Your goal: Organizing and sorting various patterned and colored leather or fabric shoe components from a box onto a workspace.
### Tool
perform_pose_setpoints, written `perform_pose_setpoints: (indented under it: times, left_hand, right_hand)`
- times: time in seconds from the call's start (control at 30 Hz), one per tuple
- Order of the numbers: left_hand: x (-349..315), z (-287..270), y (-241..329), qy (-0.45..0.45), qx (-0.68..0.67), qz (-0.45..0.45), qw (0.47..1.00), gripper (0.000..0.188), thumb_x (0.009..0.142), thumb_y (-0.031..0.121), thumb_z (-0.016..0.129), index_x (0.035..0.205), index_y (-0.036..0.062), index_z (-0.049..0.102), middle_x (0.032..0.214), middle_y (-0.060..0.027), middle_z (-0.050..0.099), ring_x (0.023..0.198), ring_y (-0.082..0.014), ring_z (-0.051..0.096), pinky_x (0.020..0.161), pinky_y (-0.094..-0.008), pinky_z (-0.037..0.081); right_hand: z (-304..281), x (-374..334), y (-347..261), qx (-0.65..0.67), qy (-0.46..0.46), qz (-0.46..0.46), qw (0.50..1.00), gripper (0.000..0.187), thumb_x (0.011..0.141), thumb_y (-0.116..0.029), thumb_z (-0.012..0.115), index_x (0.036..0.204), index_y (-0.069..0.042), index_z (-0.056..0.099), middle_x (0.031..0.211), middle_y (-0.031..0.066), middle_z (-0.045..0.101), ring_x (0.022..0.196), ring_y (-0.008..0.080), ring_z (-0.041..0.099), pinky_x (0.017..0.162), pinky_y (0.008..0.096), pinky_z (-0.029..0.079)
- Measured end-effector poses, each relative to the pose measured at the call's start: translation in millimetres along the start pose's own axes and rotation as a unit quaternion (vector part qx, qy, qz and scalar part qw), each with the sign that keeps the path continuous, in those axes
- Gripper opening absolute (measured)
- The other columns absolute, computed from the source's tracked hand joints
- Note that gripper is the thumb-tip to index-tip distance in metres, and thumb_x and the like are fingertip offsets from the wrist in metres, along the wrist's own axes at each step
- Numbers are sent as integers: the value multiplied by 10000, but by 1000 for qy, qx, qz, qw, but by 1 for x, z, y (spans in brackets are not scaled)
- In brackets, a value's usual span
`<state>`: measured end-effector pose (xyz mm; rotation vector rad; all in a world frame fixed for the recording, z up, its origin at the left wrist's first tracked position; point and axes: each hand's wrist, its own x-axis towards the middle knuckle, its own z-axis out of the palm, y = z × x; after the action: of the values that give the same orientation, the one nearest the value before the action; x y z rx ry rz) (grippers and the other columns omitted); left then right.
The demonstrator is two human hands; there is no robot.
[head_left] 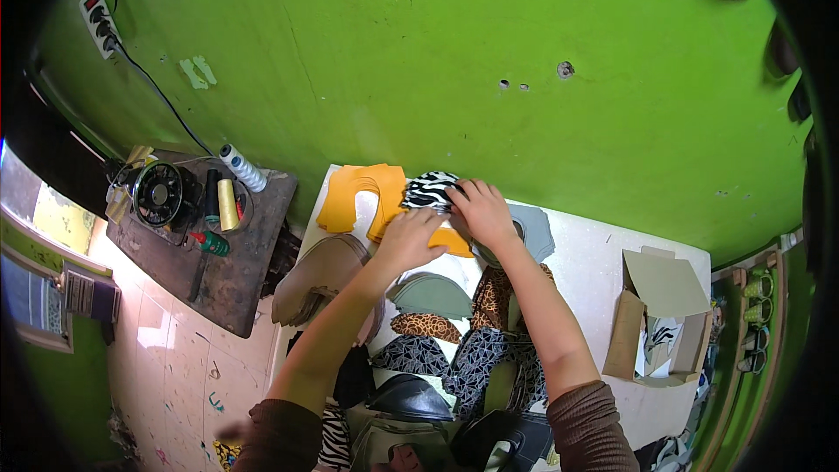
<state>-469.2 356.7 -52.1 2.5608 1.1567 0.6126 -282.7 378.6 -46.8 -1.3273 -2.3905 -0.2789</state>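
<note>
At the far side of the white table, a black-and-white zebra-print cut piece lies beside a stack of orange cut pieces. My right hand grips the right edge of the zebra-print piece, its fingertips bent over the border. Just left of it, my left hand rests over the orange material with fingers stretched out and thumb apart. What lies beneath both palms is hidden. Closer to me sit curved brown pieces, a green half-round piece and leopard-print pieces.
Grey pieces lie right of my right hand. An open cardboard box holds scraps on the table's right side. To the left, a dark sewing-machine table carries thread cones and a handwheel. A green wall rises behind the table.
</note>
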Motion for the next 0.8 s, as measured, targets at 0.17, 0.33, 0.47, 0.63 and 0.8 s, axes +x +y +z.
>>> perform_pose_setpoints:
  times: [0.17,0.33,0.47,0.63,0.8]
  left_hand:
    - [15,-11,-11,83,52,-27,995,599,689,256,689,1202,54,455,1112,-138,492,993,-300,500,856,-370,400]
    - [27,9,-34,47,13,-79,996,730,677,245,713,1277,49,347,1190,-200,431,1060,-351,466,887,-397,401]
    - [40,13,-40,28,-22,-105,994,782,662,247,726,1296,48,313,1191,-209,437,1064,-360,466,882,-409,407]
    - [41,12,-42,-43,-33,-110,992,746,632,245,742,1259,57,383,1064,-199,539,983,-370,516,844,-407,428]
    - [41,-2,-41,-107,-79,-126,983,717,632,249,743,1245,74,416,1039,-186,554,981,-356,525,837,-400,432]
  right_hand:
    - [9,-3,6,-33,8,29,999,444,717,-231,633,1132,-116,525,1092,99,526,1009,247,503,810,355,420]
    - [2,1,-6,63,-50,94,992,586,707,-302,672,1215,-122,443,1160,146,471,1029,308,506,803,395,463]
    - [2,5,-6,154,-139,171,963,634,695,-235,690,1243,-138,387,1158,167,455,948,342,546,737,399,488]
    - [10,1,2,205,-135,184,952,610,680,-164,699,1210,-128,399,1104,181,471,930,362,545,734,408,483]
    - [3,-1,12,251,-172,145,941,613,664,-170,706,1204,-121,419,1062,169,502,963,355,530,801,406,452]
